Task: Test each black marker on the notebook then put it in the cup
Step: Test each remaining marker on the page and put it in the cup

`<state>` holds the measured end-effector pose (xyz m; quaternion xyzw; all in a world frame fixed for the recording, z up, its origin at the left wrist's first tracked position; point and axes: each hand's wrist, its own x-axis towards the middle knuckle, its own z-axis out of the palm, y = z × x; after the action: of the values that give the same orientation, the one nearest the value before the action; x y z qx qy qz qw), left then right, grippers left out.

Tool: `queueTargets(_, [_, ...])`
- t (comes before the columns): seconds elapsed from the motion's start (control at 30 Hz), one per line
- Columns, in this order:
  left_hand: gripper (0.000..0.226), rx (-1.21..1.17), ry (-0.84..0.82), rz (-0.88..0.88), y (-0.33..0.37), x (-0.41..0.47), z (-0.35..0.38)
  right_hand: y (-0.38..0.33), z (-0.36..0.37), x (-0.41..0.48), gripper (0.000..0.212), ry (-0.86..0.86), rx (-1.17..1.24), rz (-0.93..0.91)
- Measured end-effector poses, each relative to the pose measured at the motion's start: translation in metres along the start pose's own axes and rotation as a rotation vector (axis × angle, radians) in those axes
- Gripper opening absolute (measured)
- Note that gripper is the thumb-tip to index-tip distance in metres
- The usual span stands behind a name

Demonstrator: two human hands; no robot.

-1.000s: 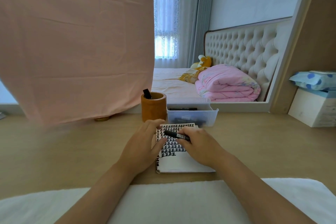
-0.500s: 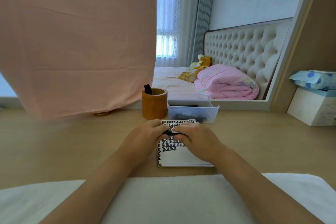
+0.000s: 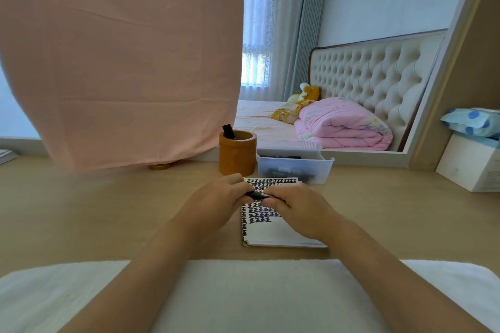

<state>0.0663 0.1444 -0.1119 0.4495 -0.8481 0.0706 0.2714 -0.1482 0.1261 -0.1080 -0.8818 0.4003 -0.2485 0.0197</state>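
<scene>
A black marker (image 3: 256,195) lies crosswise over the open notebook (image 3: 273,228), whose page carries rows of black marks. My left hand (image 3: 216,201) grips the marker's left end and my right hand (image 3: 295,207) grips its right part, so only a short middle stretch shows. Behind the notebook stands a brown cup (image 3: 237,153) with one black marker (image 3: 229,131) sticking out of it.
A clear plastic bin (image 3: 294,165) with dark markers inside sits right of the cup. A pink cloth (image 3: 119,62) hangs over the desk at back left. A white box (image 3: 470,167) stands at far right, and a white towel (image 3: 257,295) lies along the near edge.
My left hand moved from the notebook's left edge onto the marker's left end. Both hands now hold the marker together, a little farther up the page.
</scene>
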Motion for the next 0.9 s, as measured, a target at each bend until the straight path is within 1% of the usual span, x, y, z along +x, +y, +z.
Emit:
queueTargets(0.07, [0.018, -0.062, -0.035, -0.136, -0.005, -0.002, -0.002, 0.007, 0.0, -0.002, 0.023, 0.057, -0.089, -0.028])
queueTargets(0.1, [0.016, -0.089, -0.036, -0.197, -0.01, -0.004, -0.002, 0.013, -0.001, -0.002, 0.025, 0.079, -0.087, -0.018])
queueTargets(0.17, [0.016, -0.102, 0.014, -0.279, -0.02, -0.007, -0.004, 0.024, -0.002, -0.003, 0.024, 0.086, -0.015, 0.027])
queueTargets(0.23, [0.022, -0.061, 0.059, -0.332, -0.03, -0.01, -0.001, 0.031, -0.002, -0.004, 0.022, 0.084, 0.074, 0.073])
queueTargets(0.3, [0.025, -0.015, 0.043, -0.388, -0.034, -0.011, 0.005, 0.034, -0.001, -0.004, 0.027, 0.08, 0.147, 0.122])
queueTargets(0.4, [0.02, -0.009, 0.007, -0.453, -0.035, -0.013, 0.015, 0.031, 0.001, -0.003, 0.037, 0.085, 0.233, 0.192])
queueTargets(0.5, [0.01, 0.016, -0.012, -0.469, -0.035, -0.012, 0.019, 0.028, -0.001, -0.005, 0.046, 0.111, 0.38, 0.246])
queueTargets(0.53, [0.009, 0.033, -0.032, -0.464, -0.034, -0.011, 0.02, 0.028, -0.001, -0.006, 0.044, 0.121, 0.442, 0.253])
queueTargets(0.63, [0.015, 0.017, -0.086, -0.462, -0.035, -0.008, 0.024, 0.028, -0.002, -0.007, 0.029, 0.149, 0.581, 0.284])
queueTargets(0.67, [0.017, 0.007, -0.093, -0.47, -0.035, -0.007, 0.023, 0.026, -0.003, -0.007, 0.03, 0.153, 0.63, 0.297])
queueTargets(0.77, [0.024, -0.02, -0.067, -0.465, -0.029, -0.005, 0.018, 0.023, -0.005, -0.007, 0.046, 0.13, 0.806, 0.35])
queueTargets(0.87, [0.022, -0.095, 0.015, -0.338, -0.011, -0.003, 0.009, 0.025, -0.004, -0.005, 0.061, 0.116, 0.926, 0.345])
queueTargets(0.9, [0.021, -0.137, 0.025, -0.284, -0.003, -0.002, 0.006, 0.026, -0.004, -0.005, 0.061, 0.117, 0.923, 0.33])
